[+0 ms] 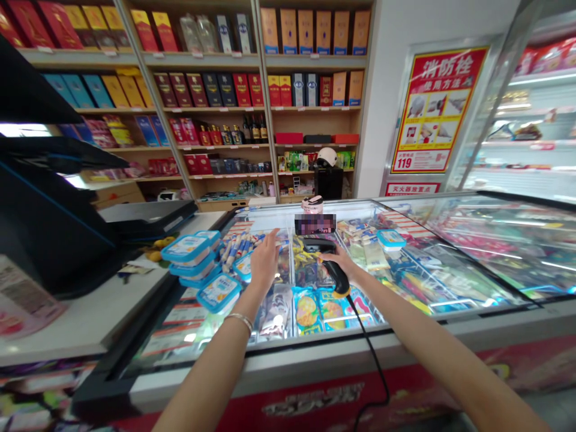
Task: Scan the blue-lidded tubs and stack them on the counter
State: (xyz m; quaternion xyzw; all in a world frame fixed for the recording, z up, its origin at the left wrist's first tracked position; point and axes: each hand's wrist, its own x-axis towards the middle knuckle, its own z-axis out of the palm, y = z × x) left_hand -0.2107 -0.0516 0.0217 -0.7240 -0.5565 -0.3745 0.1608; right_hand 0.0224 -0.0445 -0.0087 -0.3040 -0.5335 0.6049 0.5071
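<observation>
My right hand [338, 259] is wrapped round the handle of a black barcode scanner [324, 253] with an orange base, held over the glass lid of a chest freezer [315, 348]. Its black cable [373, 360] hangs down over the freezer's front edge. My left hand [264, 259] is stretched out flat with fingers together and holds nothing; a bracelet sits on its wrist. It hovers just right of a pile of blue-rimmed tubs [198, 264] lying on the lid. One more blue tub [390, 239] lies to the right of the scanner.
A white counter [67, 327] with a black till screen [40, 210] stands at the left. Shelves of boxed goods and bottles [234, 90] fill the back wall. A red fire-hydrant poster [435, 108] hangs at the right, beside a glass-fronted chiller [531, 120].
</observation>
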